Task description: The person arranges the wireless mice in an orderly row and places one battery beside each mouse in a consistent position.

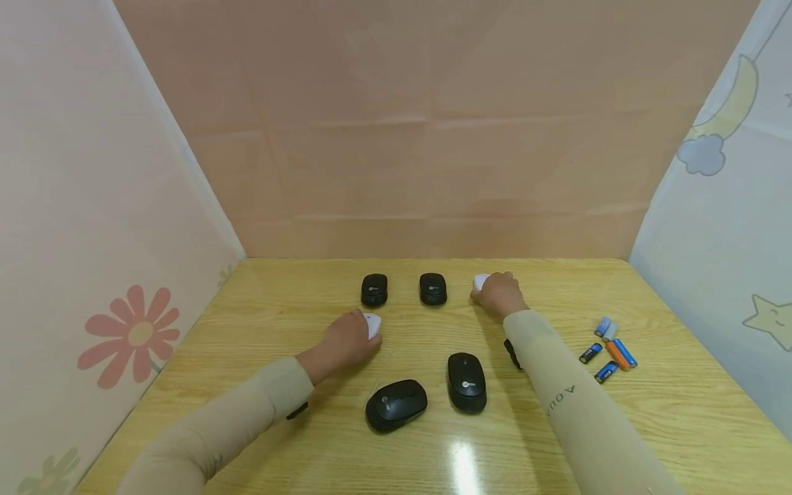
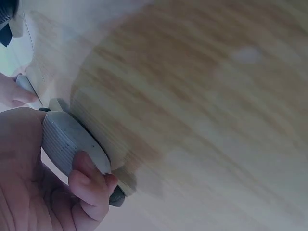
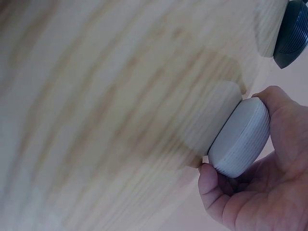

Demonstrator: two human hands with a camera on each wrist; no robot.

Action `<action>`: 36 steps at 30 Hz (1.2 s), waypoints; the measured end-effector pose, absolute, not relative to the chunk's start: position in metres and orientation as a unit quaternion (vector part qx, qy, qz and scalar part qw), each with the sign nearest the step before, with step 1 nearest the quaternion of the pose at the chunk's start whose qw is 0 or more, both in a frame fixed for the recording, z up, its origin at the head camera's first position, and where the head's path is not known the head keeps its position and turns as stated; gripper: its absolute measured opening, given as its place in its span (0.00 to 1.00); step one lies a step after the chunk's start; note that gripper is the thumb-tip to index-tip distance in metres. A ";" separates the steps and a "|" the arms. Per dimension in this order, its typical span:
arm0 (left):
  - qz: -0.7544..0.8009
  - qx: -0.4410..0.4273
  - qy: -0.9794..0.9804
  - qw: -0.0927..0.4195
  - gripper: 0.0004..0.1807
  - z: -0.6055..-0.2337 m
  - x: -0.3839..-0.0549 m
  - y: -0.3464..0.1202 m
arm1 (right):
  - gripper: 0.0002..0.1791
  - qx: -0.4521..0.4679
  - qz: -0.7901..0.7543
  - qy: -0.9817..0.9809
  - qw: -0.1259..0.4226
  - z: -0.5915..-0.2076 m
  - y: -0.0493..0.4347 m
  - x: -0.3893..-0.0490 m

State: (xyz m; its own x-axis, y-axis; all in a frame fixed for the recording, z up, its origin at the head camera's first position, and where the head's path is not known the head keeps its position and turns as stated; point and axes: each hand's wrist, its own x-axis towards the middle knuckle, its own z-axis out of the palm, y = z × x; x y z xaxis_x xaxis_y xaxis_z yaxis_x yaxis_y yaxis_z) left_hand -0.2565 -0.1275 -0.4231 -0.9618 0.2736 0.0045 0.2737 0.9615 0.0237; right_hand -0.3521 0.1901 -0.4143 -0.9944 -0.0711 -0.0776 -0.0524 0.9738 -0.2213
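My left hand (image 1: 351, 339) grips a white computer mouse (image 1: 373, 324) left of the table's middle. In the left wrist view, thumb and fingers hold this mouse (image 2: 72, 139) by its ribbed sides, low over the wood. Farther back and to the right, my right hand (image 1: 502, 295) holds a second white mouse (image 1: 480, 280), partly hidden by the fingers. The right wrist view has that mouse (image 3: 240, 137) pinched between thumb and fingers, right at the tabletop. Two black mice, a left one (image 1: 374, 289) and a right one (image 1: 432, 289), stand in the back row between the hands.
Nearer the front lie another two black mice, one turned sideways (image 1: 397, 405) and one upright in view (image 1: 467, 382). Several batteries (image 1: 606, 372) are scattered on the right of the wooden table (image 1: 278, 295). Walls enclose the table at the back and both sides.
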 end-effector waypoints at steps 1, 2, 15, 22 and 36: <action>-0.009 -0.135 -0.991 -0.002 0.36 -0.423 -0.256 -0.126 | 0.33 -0.030 -0.110 0.992 0.043 -0.415 0.190 -0.352; -0.008 -0.132 -0.991 -0.003 0.36 -0.422 -0.256 -0.125 | 0.33 -0.029 -0.111 0.992 0.044 -0.415 0.190 -0.352; -0.038 -0.091 -0.995 0.000 0.32 -0.425 -0.258 -0.121 | 0.33 -0.022 -0.126 0.991 0.049 -0.414 0.188 -0.352; -0.043 -0.086 -0.995 -0.017 0.37 -0.423 -0.260 -0.124 | 0.33 -0.021 -0.125 0.991 0.050 -0.412 0.187 -0.351; -0.016 -0.175 -0.984 -0.041 0.43 -0.418 -0.261 -0.142 | 0.32 -0.032 -0.124 0.991 0.039 -0.414 0.185 -0.352</action>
